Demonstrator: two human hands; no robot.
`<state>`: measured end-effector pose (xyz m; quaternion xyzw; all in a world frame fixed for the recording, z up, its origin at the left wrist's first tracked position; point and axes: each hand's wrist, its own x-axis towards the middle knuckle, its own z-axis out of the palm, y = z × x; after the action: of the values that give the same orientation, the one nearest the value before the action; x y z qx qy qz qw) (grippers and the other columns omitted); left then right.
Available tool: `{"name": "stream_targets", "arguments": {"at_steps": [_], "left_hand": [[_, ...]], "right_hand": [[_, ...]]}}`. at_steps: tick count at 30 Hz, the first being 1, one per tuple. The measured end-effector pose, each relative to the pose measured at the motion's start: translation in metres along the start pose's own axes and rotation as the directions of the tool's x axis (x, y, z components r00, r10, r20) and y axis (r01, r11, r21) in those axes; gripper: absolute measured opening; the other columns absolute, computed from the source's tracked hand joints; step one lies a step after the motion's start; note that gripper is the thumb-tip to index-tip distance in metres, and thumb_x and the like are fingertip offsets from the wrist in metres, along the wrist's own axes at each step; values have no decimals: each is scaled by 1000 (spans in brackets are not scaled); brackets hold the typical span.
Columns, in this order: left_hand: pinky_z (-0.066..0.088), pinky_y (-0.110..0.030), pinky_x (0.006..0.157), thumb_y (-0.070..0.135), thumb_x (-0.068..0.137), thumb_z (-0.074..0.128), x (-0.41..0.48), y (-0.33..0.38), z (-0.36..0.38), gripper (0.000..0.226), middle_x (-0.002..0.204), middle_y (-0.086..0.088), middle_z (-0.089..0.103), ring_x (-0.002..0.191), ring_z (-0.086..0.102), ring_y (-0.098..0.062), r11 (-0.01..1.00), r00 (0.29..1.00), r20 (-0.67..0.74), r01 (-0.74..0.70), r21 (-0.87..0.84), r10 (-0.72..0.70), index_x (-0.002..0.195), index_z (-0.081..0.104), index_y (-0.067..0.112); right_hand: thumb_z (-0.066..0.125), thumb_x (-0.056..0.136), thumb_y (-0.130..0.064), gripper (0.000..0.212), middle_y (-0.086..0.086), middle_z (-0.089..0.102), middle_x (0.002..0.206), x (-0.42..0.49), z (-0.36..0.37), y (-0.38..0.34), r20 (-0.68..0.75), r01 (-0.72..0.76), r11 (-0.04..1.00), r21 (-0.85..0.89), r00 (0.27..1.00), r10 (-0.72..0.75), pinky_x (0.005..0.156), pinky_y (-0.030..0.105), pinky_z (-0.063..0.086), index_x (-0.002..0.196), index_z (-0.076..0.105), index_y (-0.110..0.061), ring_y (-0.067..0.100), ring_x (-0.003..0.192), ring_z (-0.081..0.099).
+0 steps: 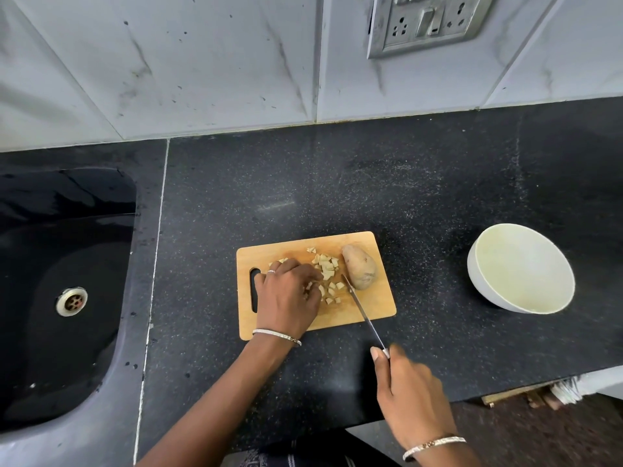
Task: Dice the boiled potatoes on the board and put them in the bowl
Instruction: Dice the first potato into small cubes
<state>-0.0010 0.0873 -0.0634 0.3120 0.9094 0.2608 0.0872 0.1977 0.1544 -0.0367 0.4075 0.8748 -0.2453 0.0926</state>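
Left hand (290, 294): fingers curled over dice (328, 271); whether it grips any, cannot tell.
Dice: heaped mid-board (379, 303).
Potato (360, 271): whole, at board's right end.
Knife (362, 311): tip between dice and potato.
Right hand (409, 389): grasping knife handle.
Bowl (485, 291): well right, no dice inside.
Risk: fingertips near the blade could get nicked; soft dice may scatter in transfer.

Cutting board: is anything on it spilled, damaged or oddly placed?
Nothing stands out. The potato pieces lie on the cutting board, none on the counter; the whole potato rests near its right edge.
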Motion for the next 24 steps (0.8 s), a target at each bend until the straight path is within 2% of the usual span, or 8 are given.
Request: {"name": "stream_targets", "arguments": {"at_steps": [4,8,13,16,21,24], "left_hand": [[34,-35,79,25,80,63,3,-6,-7,18,96,18,64,95,56,-12,1000,1000,9,4,-29,-4,92,68,39],[34,-35,81,26,79,63,0,-10,-15,23,98,21,61,96,55,-12,999,999,51,-11,-43,13,96,66,41],[31,-34,80,23,76,62,-6,-15,-21,32,101,20,59,101,53,-14,1000,997,81,-8,-14,9,102,63,41],[30,-34,80,23,78,62,-4,-16,-23,29,100,17,59,99,54,-15,1000,998,56,7,-19,-5,103,64,39],[31,-33,76,27,83,64,5,-10,-19,16,94,18,61,93,53,-12,1000,1000,23,-21,-23,21,94,67,38],[31,-33,75,32,85,65,12,-3,-13,12,95,18,62,96,51,-13,998,996,64,-57,35,55,94,70,39]], "right_hand": [[18,100,-52,31,-5,49,68,-12,12,-4,59,7,1000,26,998,-9,61,34,39,88,35,-29,22,84,65],[17,99,-54,35,-6,54,70,-17,19,-7,68,1,996,90,998,-8,65,36,46,88,36,-28,22,77,62],[17,100,-52,34,-8,55,74,-15,30,-14,85,74,991,111,993,-84,60,34,37,93,38,-27,22,80,65],[11,98,-52,35,-6,57,78,-14,29,-20,82,95,993,71,992,-100,61,32,36,94,35,-27,21,83,66],[15,101,-51,29,-4,62,84,-11,15,-19,15,61,998,-29,998,-61,58,30,37,96,31,-28,20,83,67],[18,100,-51,28,-5,57,76,-8,7,-13,-36,39,999,-26,999,-40,58,31,35,93,33,-27,21,81,67]]}}
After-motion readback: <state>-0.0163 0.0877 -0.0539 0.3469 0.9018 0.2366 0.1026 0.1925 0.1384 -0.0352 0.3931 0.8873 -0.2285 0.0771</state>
